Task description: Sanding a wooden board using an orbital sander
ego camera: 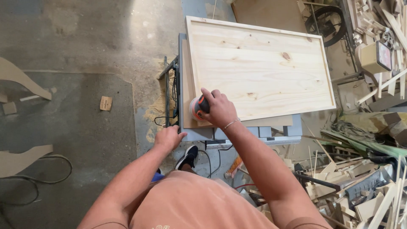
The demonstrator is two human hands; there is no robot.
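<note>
1. Your right hand (218,109) is wrapped over the top of an orange and black sander (198,107), fingers curled shut around its body.
2. The sander sits at the near left corner of a pale pine panel (258,68), touching the raised frame strip that runs along the panel's edge.
3. The panel lies flat on a grey work stand (271,130). It is rectangular, with a narrow raised border all round and a few dark knots in the grain.
4. Your left hand (167,138) rests on the stand's near left corner, just beside the panel. The fingers bend down over the edge, gripping it; no tool is in this hand.
5. A black power cord (171,101) hangs down the stand's left side, above a heap of sawdust (156,111) on the concrete floor.
6. Your black shoe (187,156) shows below the stand, between your forearms.
7. To your right lies a jumble of wood offcuts (360,191), well apart from both hands.
8. On the floor to your left lie curved wooden pieces (21,80) and a small square of cardboard (105,103).
</note>
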